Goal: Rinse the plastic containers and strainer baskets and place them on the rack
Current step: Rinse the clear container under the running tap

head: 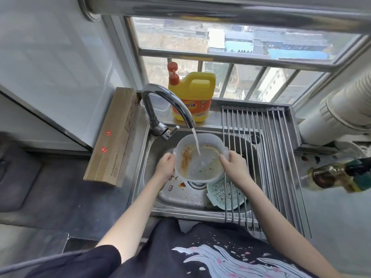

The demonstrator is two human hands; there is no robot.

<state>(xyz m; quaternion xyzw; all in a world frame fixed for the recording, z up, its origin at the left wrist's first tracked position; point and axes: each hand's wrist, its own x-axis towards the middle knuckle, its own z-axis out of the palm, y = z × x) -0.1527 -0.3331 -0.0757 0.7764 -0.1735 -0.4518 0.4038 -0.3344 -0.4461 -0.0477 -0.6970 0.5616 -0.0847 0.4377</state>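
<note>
Left hand (165, 167) and right hand (233, 165), fingers curled, grip the stained plastic container (198, 159) under the faucet (166, 103) stream

Container (197, 161): translucent white plastic, round, lugs at rim, tilted mouth up over sink, brown residue streaked inside, water stream falling into it.
Strainer basket (219, 192): pale green, perforated, lying in sink under rack bars, below-right of container.
Rack (271, 149): steel rods, spans sink's right side.
</note>
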